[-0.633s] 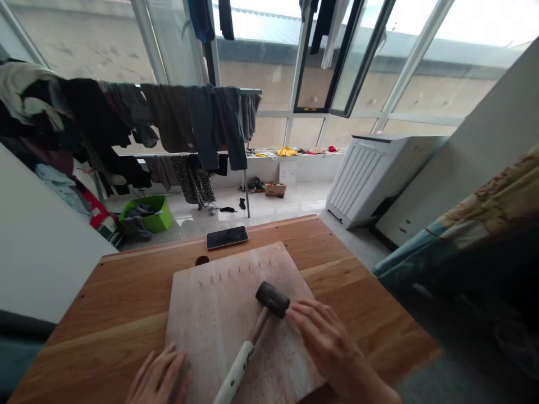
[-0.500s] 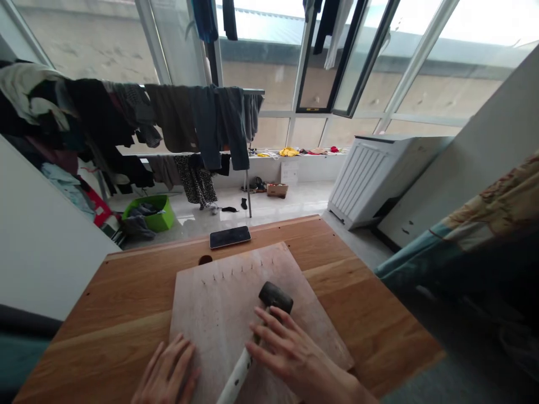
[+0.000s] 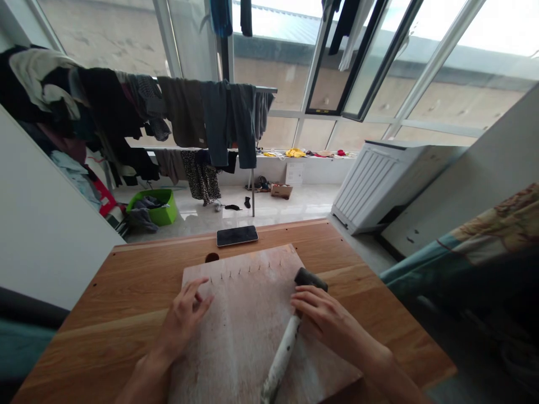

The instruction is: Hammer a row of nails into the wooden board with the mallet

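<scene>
Mallet (image 3: 290, 331) first: it lies on the pale wooden board (image 3: 248, 314), black rubber head at the far right edge of the board, whitish handle running back toward the near edge. My right hand (image 3: 326, 320) rests over the neck just below the head, fingers curved down onto it but not closed round — a loose touch, as far as I can judge, not a grip. My left hand (image 3: 183, 317) lies spread and flat on the board's left side, holding nothing, fingertips just short of the row of small nails (image 3: 240, 271) standing along the far edge.

Risk, as I read it: the head sits right at the board's edge, so a careless lift from so near the head could roll it off onto the worktop (image 3: 122, 292). Gripped that high up, the mallet would swing short and hard to aim, and the nails are thin — a glancing blow could bend one or tip it over. My left fingertips lie close enough to the nearest nail to be caught. The board sits loose on the worktop; a hard strike might shift it toward the phone (image 3: 237, 235), which lies face up just beyond it.

Writing — none that I can read. The phone screen is dark, and the mallet handle shows only scuffs.
</scene>
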A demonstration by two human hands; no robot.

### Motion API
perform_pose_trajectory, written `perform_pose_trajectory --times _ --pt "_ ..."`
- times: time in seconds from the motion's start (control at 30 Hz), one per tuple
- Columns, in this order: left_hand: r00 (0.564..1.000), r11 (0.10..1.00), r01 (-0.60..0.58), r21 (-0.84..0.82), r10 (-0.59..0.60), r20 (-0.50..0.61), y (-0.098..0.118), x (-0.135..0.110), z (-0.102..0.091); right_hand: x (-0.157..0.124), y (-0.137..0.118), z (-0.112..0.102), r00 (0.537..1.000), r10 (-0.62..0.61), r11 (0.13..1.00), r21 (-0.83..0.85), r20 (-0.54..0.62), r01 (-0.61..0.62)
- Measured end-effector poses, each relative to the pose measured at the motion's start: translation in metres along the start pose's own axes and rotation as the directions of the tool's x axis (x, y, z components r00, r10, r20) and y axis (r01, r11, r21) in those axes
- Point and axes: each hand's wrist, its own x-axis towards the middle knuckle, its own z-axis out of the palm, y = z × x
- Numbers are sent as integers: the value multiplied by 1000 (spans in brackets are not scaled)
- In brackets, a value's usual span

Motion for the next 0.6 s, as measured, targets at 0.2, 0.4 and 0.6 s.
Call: perform_pose_trajectory --times 0.2,0.4,0.6 --pt "995 985 79 -154 -68 79 2 39 12 69 26 0 969 222 975 12 -108 -222" --pt "992 958 123 -259 -117 35 9 33 -2 117 50 15 961 266 963 -60 83 -261" --pt "994 974 63 -216 -41 103 8 38 12 123 42 15 969 234 971 -66 78 -229"
